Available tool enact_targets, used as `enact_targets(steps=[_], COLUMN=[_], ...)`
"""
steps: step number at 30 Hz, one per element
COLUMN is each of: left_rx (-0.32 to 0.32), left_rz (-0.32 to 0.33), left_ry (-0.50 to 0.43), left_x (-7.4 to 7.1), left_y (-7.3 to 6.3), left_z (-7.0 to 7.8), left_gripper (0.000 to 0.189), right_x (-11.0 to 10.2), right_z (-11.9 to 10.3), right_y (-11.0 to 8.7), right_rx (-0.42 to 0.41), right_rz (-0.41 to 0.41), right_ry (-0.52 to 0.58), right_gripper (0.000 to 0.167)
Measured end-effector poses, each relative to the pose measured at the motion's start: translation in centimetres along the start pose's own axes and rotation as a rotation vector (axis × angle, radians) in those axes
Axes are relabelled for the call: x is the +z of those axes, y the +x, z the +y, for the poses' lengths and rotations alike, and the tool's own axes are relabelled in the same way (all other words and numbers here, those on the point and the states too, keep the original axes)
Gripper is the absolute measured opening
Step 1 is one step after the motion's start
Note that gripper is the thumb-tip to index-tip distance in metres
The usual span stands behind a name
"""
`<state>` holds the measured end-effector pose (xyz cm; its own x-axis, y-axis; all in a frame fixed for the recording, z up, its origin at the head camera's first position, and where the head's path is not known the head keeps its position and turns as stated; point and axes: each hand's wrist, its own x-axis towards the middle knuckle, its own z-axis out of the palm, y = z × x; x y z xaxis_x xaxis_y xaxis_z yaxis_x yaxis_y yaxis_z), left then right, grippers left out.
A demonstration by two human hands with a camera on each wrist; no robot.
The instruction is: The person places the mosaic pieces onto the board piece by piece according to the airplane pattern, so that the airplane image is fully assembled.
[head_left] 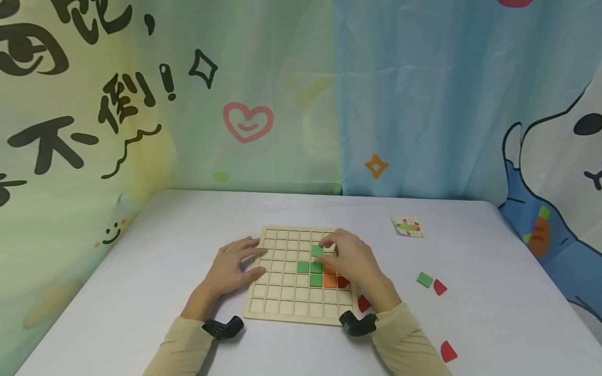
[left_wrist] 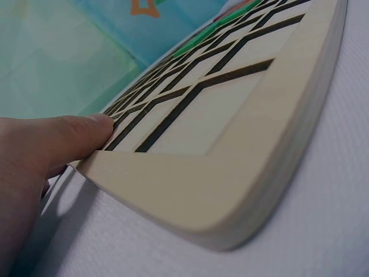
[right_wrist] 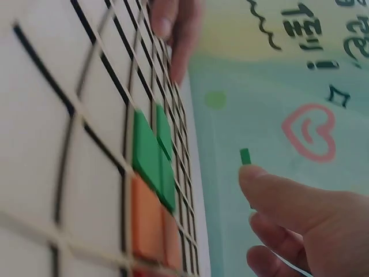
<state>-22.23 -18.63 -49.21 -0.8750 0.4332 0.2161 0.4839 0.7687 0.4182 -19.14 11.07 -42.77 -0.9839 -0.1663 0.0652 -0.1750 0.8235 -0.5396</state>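
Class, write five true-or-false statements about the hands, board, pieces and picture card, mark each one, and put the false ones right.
1. The right hand pinches a green piece. True.
2. The left hand touches the right edge of the wooden board. False: the left hand touches its left edge.
3. The picture card lies on the wooden board. False: the picture card lies on the table, to the board's right.
4. A loose green square lies near a red piece on the table. True.
5. Orange pieces sit on the wooden board. True.
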Motion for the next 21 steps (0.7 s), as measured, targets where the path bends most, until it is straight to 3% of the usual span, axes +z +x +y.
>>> enact_targets(steps=[6, 21], left_rx=[-0.003, -0.004], left_rz=[0.002, 0.006], left_ry=[-0.006, 0.001], left_x=[0.1, 0.1], left_y=[0.0, 0.1], left_z=[-0.1, -0.1], left_gripper=[0.050, 0.050], right_x=[1.4, 3.7], right_z=[-1.4, -2.9], right_y=[0.1, 0.3], right_rx=[0.012, -0.060], right_rz=[0.015, -0.004], right_ry=[0.022, -0.018], right_gripper=[0.024, 0.025])
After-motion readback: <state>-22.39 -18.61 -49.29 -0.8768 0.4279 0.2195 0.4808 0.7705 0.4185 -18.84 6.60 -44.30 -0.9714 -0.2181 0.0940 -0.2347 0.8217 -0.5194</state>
